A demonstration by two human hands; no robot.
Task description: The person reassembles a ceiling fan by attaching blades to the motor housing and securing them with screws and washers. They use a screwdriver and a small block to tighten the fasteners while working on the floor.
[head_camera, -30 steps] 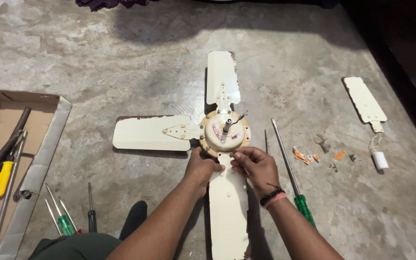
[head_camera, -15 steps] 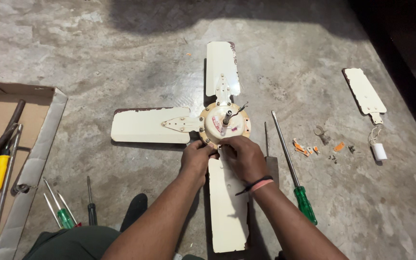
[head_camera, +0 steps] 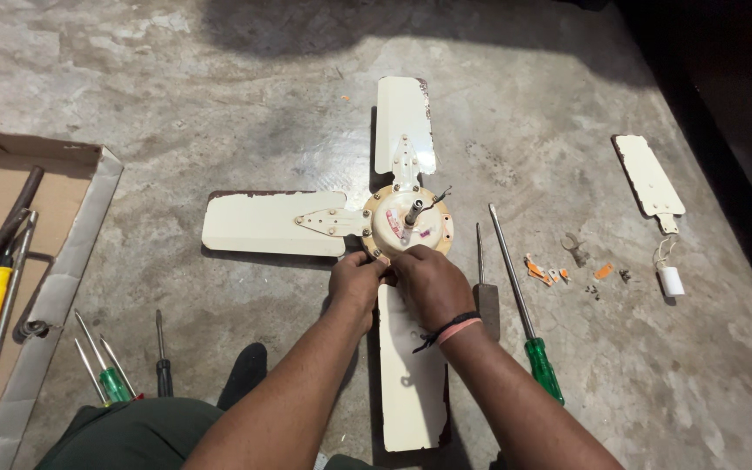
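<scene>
Both hands have closed in on the near edge of the fan hub since a second ago, when the right hand sat lower with its fingers plainly pinching at the rim; now the right hand (head_camera: 433, 280) lies over the root of the near blade with its knuckles up, so what its fingertips grip cannot be told. The left hand (head_camera: 357, 283) is curled beside it, fingertips pressed together at the rim of the round cream motor hub (head_camera: 407, 224), touching the right hand. The ceiling fan lies flat on the concrete floor (head_camera: 219, 113), with a left blade (head_camera: 263, 223), a far blade (head_camera: 404, 122) and the near blade (head_camera: 411, 374) running back between the forearms. A fourth, loose blade (head_camera: 648, 181) lies well apart to the right, near a small white capacitor (head_camera: 671, 280) and scattered orange bits (head_camera: 540, 270). Just right of the right wrist lie a dark-handled tool (head_camera: 484, 292) and a long green-handled screwdriver (head_camera: 524, 309). To the left, more screwdrivers (head_camera: 110, 370) lie beside a cardboard box (head_camera: 63, 287) of tools.
</scene>
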